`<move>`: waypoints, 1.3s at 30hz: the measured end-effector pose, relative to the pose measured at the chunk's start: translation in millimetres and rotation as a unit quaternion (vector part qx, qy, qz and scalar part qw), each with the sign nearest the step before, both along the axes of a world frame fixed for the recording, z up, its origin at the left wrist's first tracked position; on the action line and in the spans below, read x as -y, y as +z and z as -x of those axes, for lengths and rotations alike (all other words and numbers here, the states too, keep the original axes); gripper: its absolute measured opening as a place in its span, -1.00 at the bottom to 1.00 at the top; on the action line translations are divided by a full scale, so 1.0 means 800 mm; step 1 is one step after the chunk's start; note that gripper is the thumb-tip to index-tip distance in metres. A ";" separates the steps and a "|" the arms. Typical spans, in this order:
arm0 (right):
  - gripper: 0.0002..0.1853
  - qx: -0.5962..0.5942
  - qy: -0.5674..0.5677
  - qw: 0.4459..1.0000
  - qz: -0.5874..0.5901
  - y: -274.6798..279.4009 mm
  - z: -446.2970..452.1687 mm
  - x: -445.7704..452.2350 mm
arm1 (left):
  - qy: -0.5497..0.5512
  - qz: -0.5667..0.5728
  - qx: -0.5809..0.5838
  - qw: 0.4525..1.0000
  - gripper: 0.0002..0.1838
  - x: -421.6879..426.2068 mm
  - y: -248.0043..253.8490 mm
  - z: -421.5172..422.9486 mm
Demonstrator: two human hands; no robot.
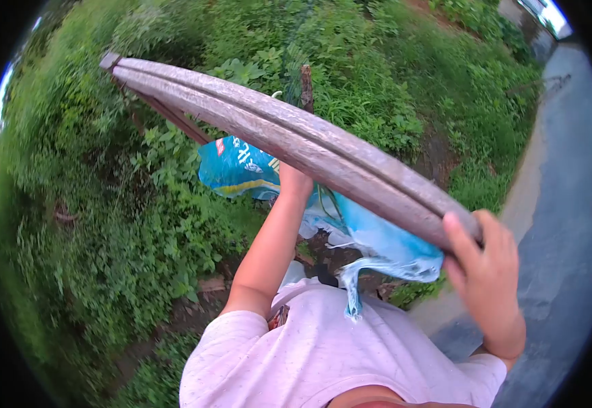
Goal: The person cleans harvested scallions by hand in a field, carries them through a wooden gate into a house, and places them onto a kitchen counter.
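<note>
A long, weathered wooden beam with a groove along its length slants across in front of me, its far end up at the left. My right hand is closed round the near right end, thumb on top. My left hand reaches behind the middle of the beam, where its fingers are hidden. Beside it a blue plastic sack with white lettering and a yellow stripe shows under the beam. More blue-white torn plastic hangs below, between the beam and my shirt. A thinner wooden bar runs down from the beam's far end.
Dense green plants grow ahead and to the left. A short upright stick shows behind the beam. Along the right runs a grey paved path with a paler edge. Brown soil shows near my feet.
</note>
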State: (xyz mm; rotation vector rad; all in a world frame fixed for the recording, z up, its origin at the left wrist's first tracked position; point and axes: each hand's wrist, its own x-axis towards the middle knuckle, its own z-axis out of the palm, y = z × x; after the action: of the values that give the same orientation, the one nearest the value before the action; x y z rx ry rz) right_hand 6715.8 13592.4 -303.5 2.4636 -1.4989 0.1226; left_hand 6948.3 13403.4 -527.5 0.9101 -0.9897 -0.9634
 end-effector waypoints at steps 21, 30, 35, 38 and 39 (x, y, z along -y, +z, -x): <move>-0.37 0.031 -0.117 0.992 0.037 0.012 0.027 0.046 | -0.195 -0.126 -0.400 0.887 -0.68 0.076 0.131 -0.259; -0.30 0.066 -0.222 0.973 0.016 0.014 -0.012 -0.027 | -0.318 -0.160 -0.410 0.840 -0.70 0.068 0.131 -0.267; -0.24 0.039 -0.261 0.964 0.041 0.035 -0.052 -0.052 | -0.367 -0.182 -0.418 0.811 -0.71 0.089 0.137 -0.271; -0.25 0.039 -0.284 0.957 0.043 0.038 -0.088 -0.067 | -0.371 -0.217 -0.433 0.793 -0.71 0.102 0.134 -0.277; -0.27 0.047 -0.325 0.944 0.025 0.047 -0.111 -0.067 | -0.383 -0.222 -0.428 0.788 -0.71 0.109 0.131 -0.281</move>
State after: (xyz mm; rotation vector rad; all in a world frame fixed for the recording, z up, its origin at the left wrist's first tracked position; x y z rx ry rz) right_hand 6804.7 13646.0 -266.1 1.8201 -2.2260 0.1468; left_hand 7173.2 13316.0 -422.3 0.2874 -0.2867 -2.1300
